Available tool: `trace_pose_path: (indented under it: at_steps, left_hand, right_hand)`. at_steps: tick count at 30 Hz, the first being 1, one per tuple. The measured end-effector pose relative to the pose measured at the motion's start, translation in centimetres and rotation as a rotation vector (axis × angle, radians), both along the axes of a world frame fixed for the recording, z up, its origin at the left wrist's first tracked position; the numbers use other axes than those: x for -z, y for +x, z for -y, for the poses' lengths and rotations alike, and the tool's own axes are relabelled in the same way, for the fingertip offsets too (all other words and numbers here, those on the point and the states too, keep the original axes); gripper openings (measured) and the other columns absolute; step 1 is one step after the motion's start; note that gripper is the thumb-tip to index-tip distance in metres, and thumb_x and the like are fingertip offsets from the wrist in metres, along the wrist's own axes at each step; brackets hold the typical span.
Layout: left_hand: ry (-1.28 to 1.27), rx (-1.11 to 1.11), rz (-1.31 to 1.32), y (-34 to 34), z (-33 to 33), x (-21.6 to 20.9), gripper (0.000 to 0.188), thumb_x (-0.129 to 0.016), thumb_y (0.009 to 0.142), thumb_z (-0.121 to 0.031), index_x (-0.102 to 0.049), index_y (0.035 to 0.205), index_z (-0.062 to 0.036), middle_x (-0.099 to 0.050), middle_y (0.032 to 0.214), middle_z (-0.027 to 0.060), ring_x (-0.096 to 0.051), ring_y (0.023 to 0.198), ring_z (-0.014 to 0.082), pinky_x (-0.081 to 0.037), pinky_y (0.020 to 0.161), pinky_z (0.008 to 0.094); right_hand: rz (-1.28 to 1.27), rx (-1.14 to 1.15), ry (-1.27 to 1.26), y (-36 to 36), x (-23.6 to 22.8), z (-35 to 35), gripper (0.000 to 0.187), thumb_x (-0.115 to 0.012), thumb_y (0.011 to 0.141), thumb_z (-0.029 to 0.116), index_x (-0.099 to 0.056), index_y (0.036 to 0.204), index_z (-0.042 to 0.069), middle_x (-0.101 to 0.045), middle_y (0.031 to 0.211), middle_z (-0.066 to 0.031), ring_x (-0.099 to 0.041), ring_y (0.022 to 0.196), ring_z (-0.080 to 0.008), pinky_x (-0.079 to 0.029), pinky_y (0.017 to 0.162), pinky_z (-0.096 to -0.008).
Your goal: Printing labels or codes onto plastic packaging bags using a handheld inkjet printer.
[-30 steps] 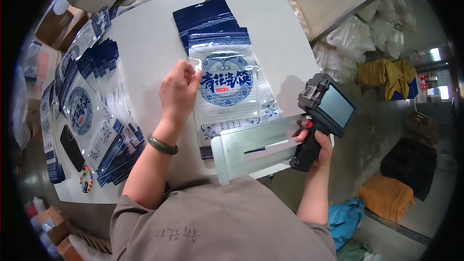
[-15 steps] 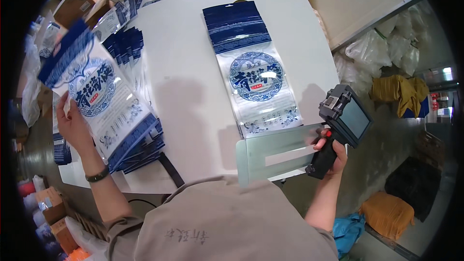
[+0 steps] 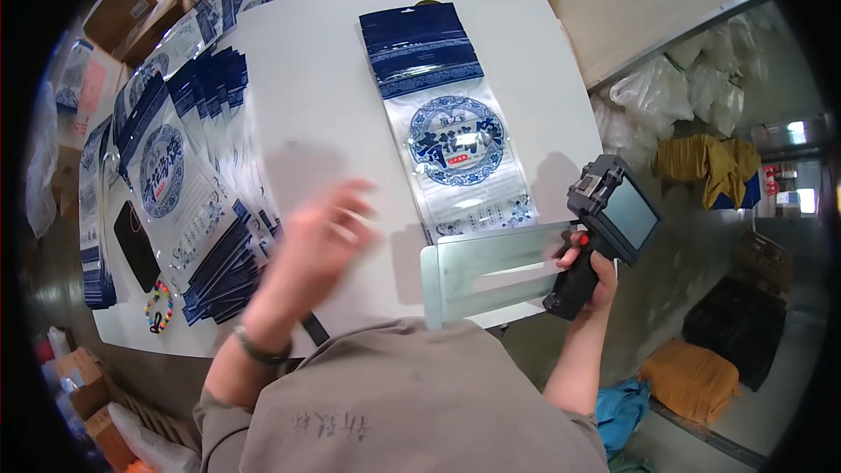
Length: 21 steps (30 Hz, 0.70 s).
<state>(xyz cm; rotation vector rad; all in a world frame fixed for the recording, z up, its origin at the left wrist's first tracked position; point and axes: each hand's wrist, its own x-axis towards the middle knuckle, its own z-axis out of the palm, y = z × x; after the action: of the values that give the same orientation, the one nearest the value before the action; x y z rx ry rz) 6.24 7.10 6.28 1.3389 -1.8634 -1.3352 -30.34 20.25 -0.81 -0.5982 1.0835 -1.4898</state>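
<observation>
My right hand (image 3: 585, 267) grips a black handheld device with a screen (image 3: 604, 228) by its handle, at the table's near right edge, beside a pale metal guide plate (image 3: 491, 270). My left hand (image 3: 320, 241) is blurred, fingers apart and holding nothing, above the bare white table (image 3: 315, 105) between two groups of bags. A row of overlapping blue-and-clear printed bags (image 3: 447, 114) lies ahead of the plate. A spread stack of the same bags (image 3: 175, 175) sits to the left.
A black phone (image 3: 136, 245) and a bead bracelet (image 3: 159, 305) lie near the left stack. Cardboard boxes (image 3: 88, 88) stand at far left. White plastic sacks (image 3: 674, 96) and yellow and orange bundles (image 3: 692, 377) lie on the floor to the right.
My left hand carried a bag to the left stack, let it go, and now swings back toward the middle with nothing in it. The right hand keeps holding the device.
</observation>
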Motion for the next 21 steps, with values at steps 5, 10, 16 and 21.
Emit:
trace_pose_path:
  at_steps: [5, 10, 16, 21]
  left_hand:
    - [-0.016, 0.318, 0.07, -6.3, -1.6, 2.7, 0.026, -0.064, 0.085, -0.012, -0.059, 0.108, -0.0025, -0.067, 0.086, 0.0123, -0.065, 0.079, 0.0189, -0.05, 0.07, 0.0311]
    - [0.066, 0.096, -0.141, -4.2, 1.2, 5.0, 0.016, -0.066, 0.085, -0.015, -0.062, 0.092, -0.002, -0.062, 0.075, 0.0069, -0.057, 0.07, 0.0117, -0.046, 0.065, 0.0279]
    - [-0.066, -0.096, -0.004, -4.7, 2.4, 5.8, 0.019, -0.064, 0.087, -0.02, -0.061, 0.091, -0.0012, -0.064, 0.072, 0.0141, -0.061, 0.065, 0.023, -0.046, 0.063, 0.0328]
    - [-0.174, -0.107, 0.285, -5.3, 2.2, 5.1, 0.022, -0.064, 0.088, -0.024, -0.058, 0.093, -0.0035, -0.065, 0.072, 0.0142, -0.063, 0.066, 0.0299, -0.048, 0.064, 0.038]
  right_hand:
    - [-0.044, -0.014, 0.009, 0.1, 0.0, 0.1, 0.043, -0.057, 0.084, 0.026, -0.051, 0.116, -0.002, -0.063, 0.097, -0.0133, -0.063, 0.082, -0.0249, -0.049, 0.086, -0.041]
    - [0.072, 0.106, 0.0, 0.8, -0.5, 0.7, 0.036, -0.055, 0.087, 0.024, -0.052, 0.112, -0.001, -0.066, 0.084, -0.0147, -0.061, 0.103, -0.029, -0.043, 0.099, -0.0454]
    - [0.234, 0.064, -0.061, 0.3, 0.0, 0.9, 0.032, -0.052, 0.091, 0.024, -0.053, 0.109, -0.002, -0.067, 0.083, -0.0155, -0.058, 0.113, -0.0308, -0.038, 0.105, -0.0469]
    - [0.212, 0.036, -0.064, 0.3, 0.1, 0.9, 0.033, -0.055, 0.09, 0.024, -0.053, 0.11, -0.002, -0.066, 0.082, -0.016, -0.06, 0.111, -0.0302, -0.039, 0.104, -0.0471]
